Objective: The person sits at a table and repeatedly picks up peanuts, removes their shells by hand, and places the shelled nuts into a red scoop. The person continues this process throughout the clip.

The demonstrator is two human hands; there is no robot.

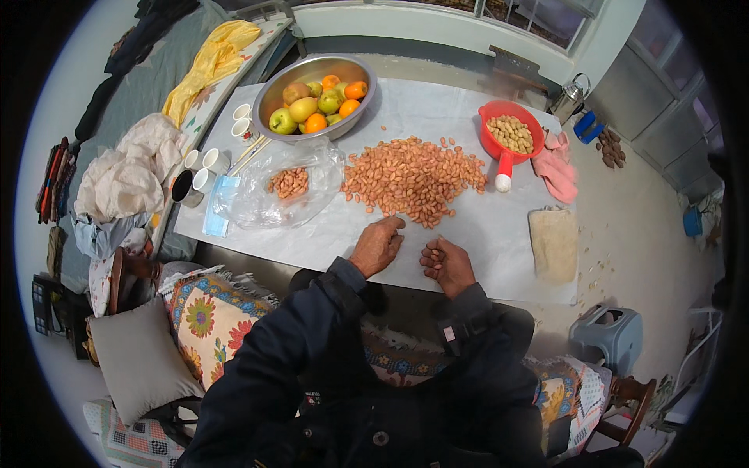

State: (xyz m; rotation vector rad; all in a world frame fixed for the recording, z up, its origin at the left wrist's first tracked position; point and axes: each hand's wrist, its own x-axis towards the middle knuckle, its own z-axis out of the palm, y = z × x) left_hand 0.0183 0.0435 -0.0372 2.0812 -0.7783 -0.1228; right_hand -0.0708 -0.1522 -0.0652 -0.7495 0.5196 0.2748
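Observation:
A broad pile of shelled peanuts lies on the white-covered table. My left hand rests at the pile's near edge, fingers curled; whether it holds anything cannot be told. Just right of it, my right hand is cupped palm up around a few peanut kernels. Left of the pile, a clear plastic bag has a small heap of kernels on or in it. A red plastic dipper behind the pile on the right holds unshelled peanuts.
A steel bowl of fruit stands at the back left, near white cups, chopsticks and a blue face mask. A pink cloth and a beige cloth lie right. A grey plastic stool stands on the floor.

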